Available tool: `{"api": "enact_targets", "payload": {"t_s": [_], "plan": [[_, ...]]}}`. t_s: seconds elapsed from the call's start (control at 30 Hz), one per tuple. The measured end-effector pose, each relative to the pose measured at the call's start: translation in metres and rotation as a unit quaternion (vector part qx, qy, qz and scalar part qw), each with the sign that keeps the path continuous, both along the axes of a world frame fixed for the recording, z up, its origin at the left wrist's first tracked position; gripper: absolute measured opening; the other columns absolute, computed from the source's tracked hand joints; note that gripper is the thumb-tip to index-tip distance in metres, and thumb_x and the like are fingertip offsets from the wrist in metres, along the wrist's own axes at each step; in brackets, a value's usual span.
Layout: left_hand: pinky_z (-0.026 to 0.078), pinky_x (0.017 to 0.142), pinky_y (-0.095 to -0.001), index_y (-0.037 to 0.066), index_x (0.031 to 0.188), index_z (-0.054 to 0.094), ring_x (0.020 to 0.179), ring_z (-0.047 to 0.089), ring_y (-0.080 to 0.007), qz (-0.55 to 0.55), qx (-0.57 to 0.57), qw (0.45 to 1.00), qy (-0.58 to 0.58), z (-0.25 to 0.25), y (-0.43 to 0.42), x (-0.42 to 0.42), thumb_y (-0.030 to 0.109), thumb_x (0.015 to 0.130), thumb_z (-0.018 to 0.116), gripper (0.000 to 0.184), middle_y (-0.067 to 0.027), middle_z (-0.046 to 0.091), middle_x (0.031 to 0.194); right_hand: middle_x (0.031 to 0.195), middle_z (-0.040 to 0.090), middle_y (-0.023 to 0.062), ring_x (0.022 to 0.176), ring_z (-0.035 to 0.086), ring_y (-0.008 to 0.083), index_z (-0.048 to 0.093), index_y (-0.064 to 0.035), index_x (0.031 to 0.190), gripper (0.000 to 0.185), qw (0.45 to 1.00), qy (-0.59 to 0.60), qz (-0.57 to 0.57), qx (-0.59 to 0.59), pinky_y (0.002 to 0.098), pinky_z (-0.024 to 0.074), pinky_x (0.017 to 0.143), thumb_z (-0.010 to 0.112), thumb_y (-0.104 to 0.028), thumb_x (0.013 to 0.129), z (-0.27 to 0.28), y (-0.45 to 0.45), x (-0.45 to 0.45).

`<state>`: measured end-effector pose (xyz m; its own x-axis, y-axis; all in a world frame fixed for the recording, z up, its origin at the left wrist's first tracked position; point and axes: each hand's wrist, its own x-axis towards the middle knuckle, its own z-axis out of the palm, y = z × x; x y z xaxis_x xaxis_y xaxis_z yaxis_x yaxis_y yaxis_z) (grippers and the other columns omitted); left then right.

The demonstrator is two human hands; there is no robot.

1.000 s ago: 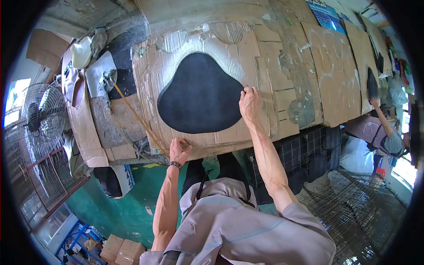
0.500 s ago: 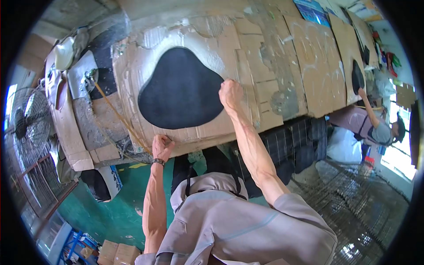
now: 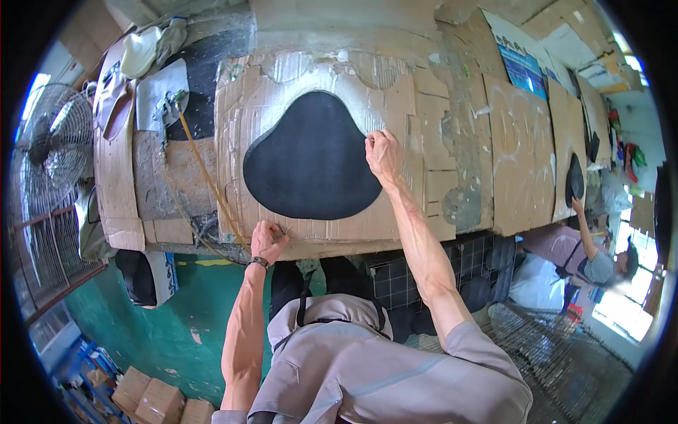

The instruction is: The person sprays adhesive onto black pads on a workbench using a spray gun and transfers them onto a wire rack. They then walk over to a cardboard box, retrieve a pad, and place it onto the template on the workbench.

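A smooth black pad (image 3: 311, 166), rounded and three-lobed with its narrow end away from me, lies flat on a cardboard sheet (image 3: 233, 92) on the workbench. My right hand (image 3: 385, 154) is closed in a pinch at the pad's right edge. By the bench's front edge, below the pad, is my left hand (image 3: 270, 242), its fingers curled together. Whatever they hold, if anything, is too small to make out. A spray gun (image 3: 175, 100) rests at the left on a pale sheet, its yellowish hose (image 3: 201, 169) running down toward my left hand.
A caged fan (image 3: 53, 138) stands at the far left. White and grey shoe-like pieces (image 3: 141, 53) lie at the bench's left end. Farther right, another person (image 3: 590, 251) holds a second black pad (image 3: 575, 180). Cardboard boxes (image 3: 159, 403) sit on the floor at lower left.
The camera view has shifted, so the bench and pad appear farther right and lower. My right hand stays at the pad's edge, and my left remains curled near the bench's front edge.
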<state>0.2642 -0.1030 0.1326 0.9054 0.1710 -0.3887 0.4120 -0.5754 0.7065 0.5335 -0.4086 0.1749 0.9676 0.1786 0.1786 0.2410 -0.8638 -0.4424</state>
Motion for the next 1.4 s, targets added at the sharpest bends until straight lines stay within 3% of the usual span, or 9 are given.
{"api": "enact_targets", "payload": {"t_s": [0.13,0.2,0.33,0.53,0.6,0.97,1.13,1.27,1.4], "plan": [[0.050,0.086,-0.0440,0.006,0.097,0.056,0.096,0.060,-0.0348,0.011,-0.002,1.000,-0.006,0.000,-0.001,0.001,0.017,0.075,0.083,0.037,-0.0132,0.059,0.097,0.096,0.069,0.0131,0.093,0.070,0.0341,0.074,-0.0066,0.095,0.010,0.999,0.001,0.050,0.004,0.0460,0.0578,0.080,0.074,-0.016,0.091,0.006,0.031,0.031],[0.050,0.080,-0.0421,0.007,0.097,0.058,0.089,0.059,-0.0303,0.010,0.016,1.000,-0.013,-0.003,0.000,0.001,0.019,0.074,0.084,0.037,-0.0117,0.057,0.093,0.095,0.069,0.0120,0.094,0.070,0.0329,0.074,-0.0079,0.095,0.009,0.997,0.001,0.079,0.006,0.0455,0.0576,0.081,0.074,-0.016,0.090,0.012,0.054,0.043],[0.048,0.082,-0.0456,0.007,0.094,0.057,0.094,0.059,-0.0376,0.017,0.029,0.999,-0.036,-0.007,0.001,0.001,0.020,0.072,0.084,0.037,-0.0144,0.059,0.093,0.094,0.068,0.0110,0.092,0.069,0.0325,0.074,-0.0090,0.092,0.007,0.975,0.011,0.219,0.030,0.0444,0.0577,0.081,0.074,-0.015,0.088,0.021,0.114,0.044],[0.049,0.088,-0.0482,0.008,0.095,0.057,0.100,0.058,-0.0399,0.049,-0.004,0.999,0.005,-0.004,0.002,-0.001,0.016,0.071,0.083,0.036,-0.0156,0.060,0.098,0.087,0.067,0.0109,0.084,0.069,0.0317,0.072,-0.0089,0.082,0.012,0.927,0.044,0.372,-0.029,0.0456,0.0583,0.073,0.073,-0.020,0.088,0.014,0.203,-0.042],[0.048,0.081,-0.0456,0.008,0.092,0.056,0.093,0.058,-0.0371,0.050,0.000,0.999,-0.015,-0.004,0.002,-0.001,0.017,0.071,0.084,0.036,-0.0127,0.058,0.093,0.089,0.067,0.0130,0.083,0.071,0.0317,0.071,-0.0059,0.086,0.019,0.911,0.047,0.405,-0.063,0.0452,0.0591,0.068,0.076,-0.024,0.087,0.007,0.219,-0.075],[0.048,0.089,-0.0456,0.008,0.097,0.057,0.099,0.058,-0.0373,0.056,0.003,0.998,-0.004,-0.003,0.004,-0.004,0.017,0.073,0.083,0.036,-0.0145,0.058,0.098,0.097,0.071,0.0183,0.088,0.075,0.0293,0.074,0.0013,0.097,0.021,0.880,0.060,0.349,-0.317,0.0373,0.0627,0.068,0.073,-0.014,0.082,-0.025,0.270,-0.126],[0.050,0.092,-0.0461,0.008,0.095,0.059,0.104,0.059,-0.0380,0.060,-0.014,0.998,-0.004,0.002,0.006,-0.007,0.020,0.073,0.083,0.035,-0.0156,0.060,0.101,0.097,0.072,0.0197,0.088,0.076,0.0314,0.074,0.0023,0.097,0.023,0.875,0.050,0.374,-0.305,0.0389,0.0635,0.071,0.076,-0.015,0.082,-0.022,0.265,-0.117],[0.050,0.091,-0.0468,0.008,0.097,0.058,0.104,0.059,-0.0386,0.060,-0.009,0.998,-0.023,-0.001,0.008,-0.011,0.020,0.073,0.084,0.038,-0.0158,0.059,0.103,0.090,0.069,0.0216,0.081,0.074,0.0353,0.071,0.0029,0.088,0.032,0.891,0.057,0.385,-0.234,0.0453,0.0609,0.067,0.076,-0.029,0.086,-0.012,0.256,-0.116],[0.050,0.091,-0.0472,0.008,0.098,0.057,0.106,0.058,-0.0380,0.055,-0.026,0.998,-0.019,0.001,0.010,-0.012,0.020,0.073,0.083,0.038,-0.0155,0.059,0.103,0.092,0.069,0.0207,0.083,0.073,0.0338,0.070,0.0029,0.089,0.031,0.880,0.022,0.372,-0.295,0.0433,0.0615,0.067,0.076,-0.028,0.086,-0.010,0.264,-0.133]]}}
